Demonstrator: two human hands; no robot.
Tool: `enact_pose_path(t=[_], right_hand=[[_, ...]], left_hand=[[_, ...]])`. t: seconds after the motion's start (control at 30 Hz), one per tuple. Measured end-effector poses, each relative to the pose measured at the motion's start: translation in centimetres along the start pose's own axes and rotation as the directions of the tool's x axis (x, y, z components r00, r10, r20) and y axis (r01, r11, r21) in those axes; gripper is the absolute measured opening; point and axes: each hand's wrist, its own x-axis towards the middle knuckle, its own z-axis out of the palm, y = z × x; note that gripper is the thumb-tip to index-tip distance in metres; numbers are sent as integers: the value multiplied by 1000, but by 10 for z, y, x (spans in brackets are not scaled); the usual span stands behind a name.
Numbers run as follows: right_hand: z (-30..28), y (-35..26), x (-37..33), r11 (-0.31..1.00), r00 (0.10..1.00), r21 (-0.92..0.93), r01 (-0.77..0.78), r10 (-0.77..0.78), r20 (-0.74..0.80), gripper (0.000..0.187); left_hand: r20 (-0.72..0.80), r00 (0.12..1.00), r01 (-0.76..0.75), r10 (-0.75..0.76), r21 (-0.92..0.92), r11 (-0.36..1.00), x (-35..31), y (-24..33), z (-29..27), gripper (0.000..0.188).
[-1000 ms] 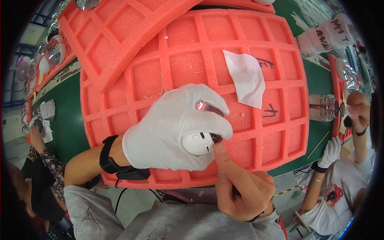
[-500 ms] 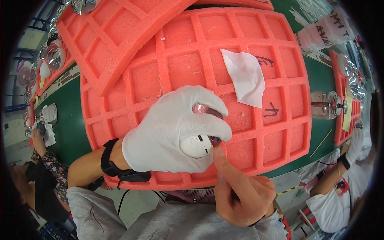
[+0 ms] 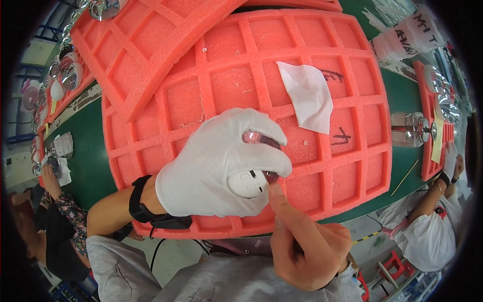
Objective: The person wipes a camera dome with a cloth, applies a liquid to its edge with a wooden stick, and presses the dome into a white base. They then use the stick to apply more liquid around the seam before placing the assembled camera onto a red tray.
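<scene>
My left hand point(image 3: 211, 166), in a white glove, is wrapped round a small round device. This round device point(image 3: 246, 183) has a flat white face with dark slots and a shiny, reflective shell that shows between the glove's fingers. My bare right hand point(image 3: 307, 246) comes in from the lower right, its index finger stretched out with the tip against the device's edge. Its other fingers are curled in, and nothing shows in them. Both hands are above a red foam tray point(image 3: 234, 88) divided into square pockets. A white cloth point(image 3: 307, 98) lies crumpled on the tray, right of the device.
Another foam tray point(image 3: 156, 35) overlaps at the upper left, with a mirrored dome point(image 3: 104, 9) on it. A glass bottle point(image 3: 408, 130) and a thin stick point(image 3: 404, 177) lie right on the green table point(image 3: 83, 146). Co-workers sit at both sides.
My hands and the device have hardly moved; my right hand has shifted slightly right. The co-worker at the right has moved, and both their hands now show together by the tray there.
</scene>
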Motion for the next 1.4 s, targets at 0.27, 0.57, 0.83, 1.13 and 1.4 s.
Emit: enact_pose_path(t=[0.27,0.57,0.83,1.13,1.4], right_hand=[[-4,-12,2,993,993,4,-117,117,-16,44],[-2,-8,5,996,997,19,-82,82,0,43],[-1,-8,1,998,998,26,-51,52,-39,41],[2,-3,-8,998,997,31,-61,63,-49,40],[2,-4,-10,998,998,25,-57,57,-28,38]], left_hand=[[-37,999,0,-1,-24,1000,-2,3,4,32],[-36,999,22,-24,-51,998,-2,3,0,33],[-51,998,44,-46,-22,999,-5,6,7,32],[-46,997,64,-67,-54,996,-5,5,7,33],[-37,997,71,-73,-50,996,-5,6,4,32]])
